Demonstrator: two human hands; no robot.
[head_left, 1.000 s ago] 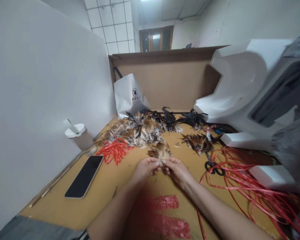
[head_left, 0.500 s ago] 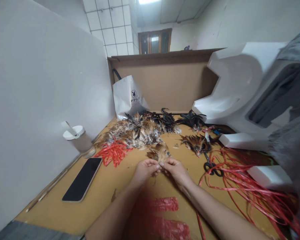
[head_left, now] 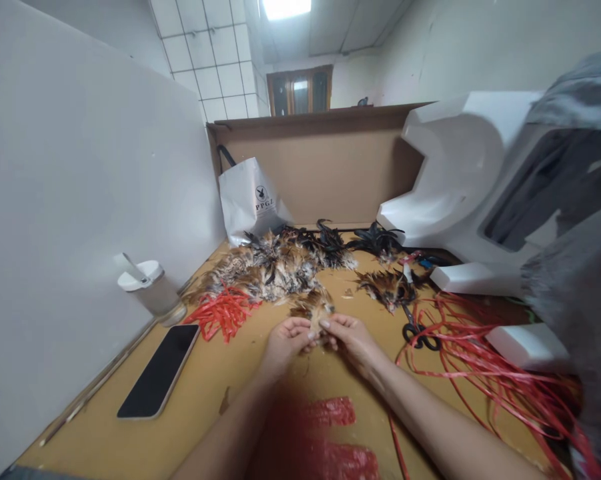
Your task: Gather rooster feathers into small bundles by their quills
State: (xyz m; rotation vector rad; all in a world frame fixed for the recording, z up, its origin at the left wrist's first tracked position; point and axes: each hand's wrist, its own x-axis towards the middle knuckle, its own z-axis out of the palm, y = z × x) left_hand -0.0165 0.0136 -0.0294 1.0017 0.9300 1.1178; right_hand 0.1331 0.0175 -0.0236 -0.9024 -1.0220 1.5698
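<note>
A small fan-shaped bundle of brown and tan feathers is pinched at its near end by the bare left hand and the bare right hand, its plumes spread just beyond the fingertips. Black-handled metal scissors are set right of the right hand; short red plastic strips are piled beyond and left of the left hand.

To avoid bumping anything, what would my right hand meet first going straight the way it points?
Your right hand would probably meet the small brown feather tuft first; the left hand is close, and depth is unclear.
</note>
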